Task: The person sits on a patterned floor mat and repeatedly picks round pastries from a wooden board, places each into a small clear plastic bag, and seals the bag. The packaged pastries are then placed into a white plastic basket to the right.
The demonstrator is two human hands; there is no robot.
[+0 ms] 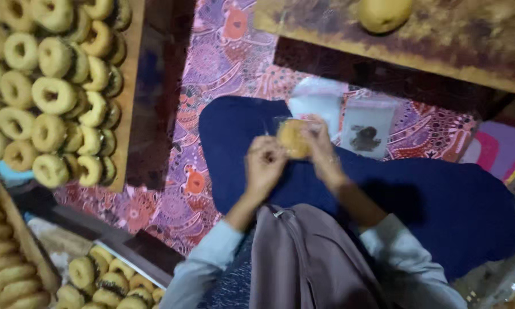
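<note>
I sit cross-legged in dark blue trousers (429, 200) on a patterned mat. Both hands meet over my lap around a round golden pastry (291, 137) inside a clear plastic bag. My left hand (264, 166) grips the bag's near edge with curled fingers. My right hand (320, 147) pinches the bag and pastry from the right side. Just beyond my knee lie small clear plastic bags (367, 127), one showing a dark printed patch, and another pale one (317, 98).
A wooden tray (130, 86) packed with several ring doughnuts lies on the left. More doughnuts fill trays at the lower left (106, 280). A low wooden table (457, 46) with a round yellowish ball of dough (383, 12) stands ahead. The mat (223, 63) is purple and orange.
</note>
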